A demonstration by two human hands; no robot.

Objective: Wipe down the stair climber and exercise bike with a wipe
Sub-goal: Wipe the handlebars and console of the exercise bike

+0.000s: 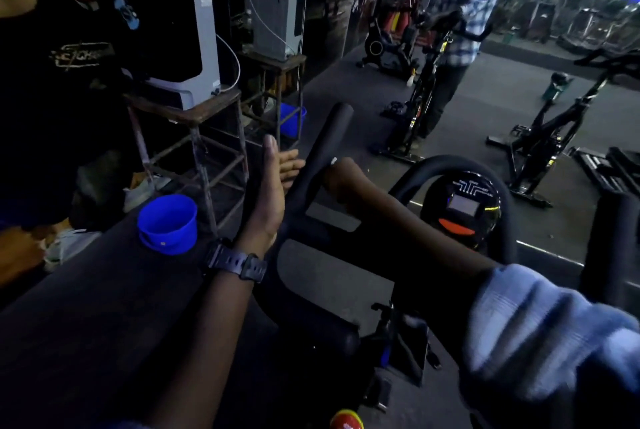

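Note:
I stand at a black exercise bike (346, 335), whose round console (462, 206) sits inside the looped handlebar. The left handlebar horn (327, 141) rises up and away between my hands. My right hand (341, 180) is curled against that horn, and a small white scrap of wipe (334, 161) shows at its knuckles. My left hand (273, 182), with a black watch on the wrist, is flat with straight fingers just left of the horn and holds nothing. The stair climber is out of view.
A blue bucket (168, 224) stands on the floor to the left, by a metal stand (194, 137) carrying a grey machine (183, 37). A person in a black vest (62, 57) stands at far left. A mirror ahead reflects several bikes (540, 141).

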